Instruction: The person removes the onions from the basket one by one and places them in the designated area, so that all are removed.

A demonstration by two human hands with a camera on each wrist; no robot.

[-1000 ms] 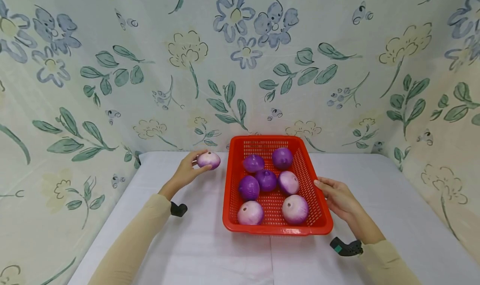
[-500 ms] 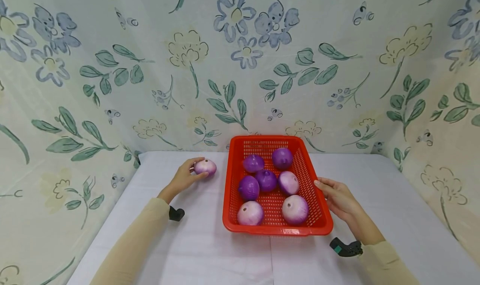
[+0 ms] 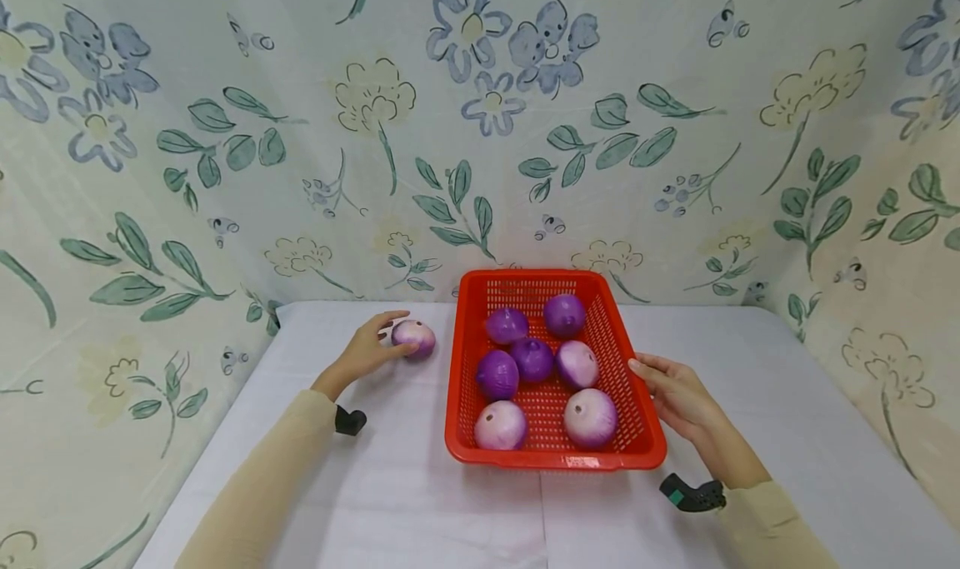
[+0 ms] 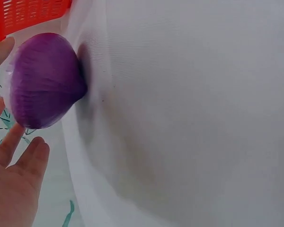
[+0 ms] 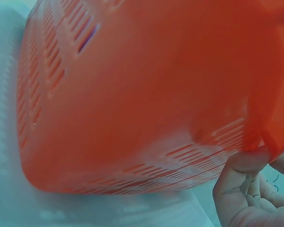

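On the white table, left of the basket, an onion sits with its pale pink end up. The left wrist view shows the purple underside of this onion, its pointed tip against the cloth. My left hand is beside it with thumb and fingers spread loosely about it, and a gap shows between palm and onion. A red plastic basket holds several purple and pinkish onions. With fingers curled at its right rim, my right hand grips the basket; the right wrist view shows thumb and fingers of that hand at the rim.
White cloth covers the table. Behind it and at both sides hangs a floral curtain, close to the basket's far edge. A black wrist device sits on the left wrist, another black device on the right.
The left hand has lowered the onion toward me onto the table, and its fingers have loosened from around it. The right hand and the basket stay in place.
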